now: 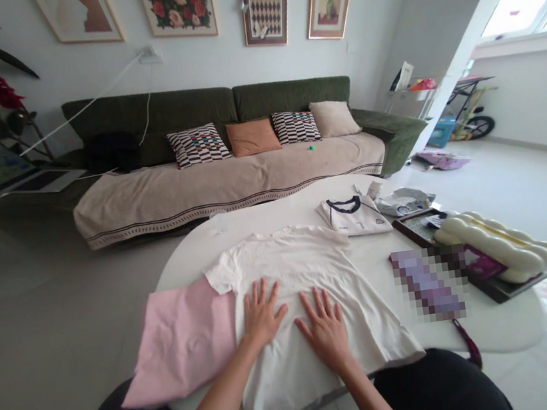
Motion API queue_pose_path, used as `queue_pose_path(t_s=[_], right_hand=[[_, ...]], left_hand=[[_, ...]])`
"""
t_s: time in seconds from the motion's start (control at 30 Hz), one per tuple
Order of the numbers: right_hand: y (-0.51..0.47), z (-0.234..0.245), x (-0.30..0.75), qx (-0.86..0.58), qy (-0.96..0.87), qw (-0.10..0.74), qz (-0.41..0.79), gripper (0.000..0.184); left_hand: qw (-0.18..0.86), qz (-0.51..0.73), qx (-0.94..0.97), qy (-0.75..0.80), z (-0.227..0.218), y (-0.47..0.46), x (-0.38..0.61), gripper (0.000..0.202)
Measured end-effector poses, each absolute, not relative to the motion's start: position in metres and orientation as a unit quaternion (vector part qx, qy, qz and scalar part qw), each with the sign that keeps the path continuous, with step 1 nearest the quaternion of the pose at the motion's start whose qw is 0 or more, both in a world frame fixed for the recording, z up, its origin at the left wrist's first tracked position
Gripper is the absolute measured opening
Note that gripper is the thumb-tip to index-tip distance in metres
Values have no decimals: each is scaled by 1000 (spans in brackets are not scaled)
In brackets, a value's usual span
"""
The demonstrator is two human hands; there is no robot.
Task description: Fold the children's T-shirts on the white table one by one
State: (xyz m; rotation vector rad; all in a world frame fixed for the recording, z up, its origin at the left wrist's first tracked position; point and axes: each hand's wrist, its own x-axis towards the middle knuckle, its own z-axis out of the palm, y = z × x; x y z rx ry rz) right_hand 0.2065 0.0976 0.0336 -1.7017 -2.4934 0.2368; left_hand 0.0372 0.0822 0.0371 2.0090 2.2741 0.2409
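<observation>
A white T-shirt [285, 257] lies spread out on the white table [198, 242], its neck toward the far side and its hem hanging over the near edge. My left hand [264, 314] rests flat on the middle of the shirt with fingers spread. Beside it, my right hand [326, 329] also presses flat on the cloth, fingers apart. Soft wrinkles run between and around both hands. Under the shirt's left sleeve lies a pink cloth [190, 337], which drapes over the table's left edge. Behind the right sleeve sits a folded white shirt with a dark collar [355, 215].
To the right, a dark tray [506, 288] holds a puffy cream-coloured item [498, 246]. A blurred purple item [428, 285] lies before it, and a crumpled silvery bag [404, 201] behind. A green sofa [156, 116] with cushions stands beyond the table; a laptop [12, 172] is at left.
</observation>
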Motion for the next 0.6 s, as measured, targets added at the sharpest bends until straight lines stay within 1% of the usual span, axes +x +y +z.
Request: queue_pose_path(t_s=[0.1,0.17,0.27,0.3,0.33,0.4,0.43,0.47,0.53,0.6], right_hand=[[88,48,203,-572,-813,53,94,57],[68,61,199,-561,-817,89,100,53],[23,73,187,-453,-864,161,151,41],[8,72,183,-409,-879,169,177,39],[-6,68,177,-380,-890,169,190,41],[-25,52,167,-357,-903,168,170,49],[-31,41,163,-362,-904,175,143,48],[-34,30,159,-365,-904,191,114,44],[-36,11,154,-357,-901,238,65,28],[-34,1,152,-329,-902,276,44,15]], left_hand=[[93,57,658,745,47,86,35,60],[131,48,657,741,58,91,28,56],[133,64,641,754,76,105,3,45],[120,72,624,769,81,111,-8,43],[105,79,601,788,84,116,-21,43],[87,85,542,831,88,126,-48,45],[87,83,510,852,88,130,-61,47],[93,79,480,869,87,134,-74,48],[112,69,431,893,84,140,-95,49],[129,73,412,899,80,144,-111,49]])
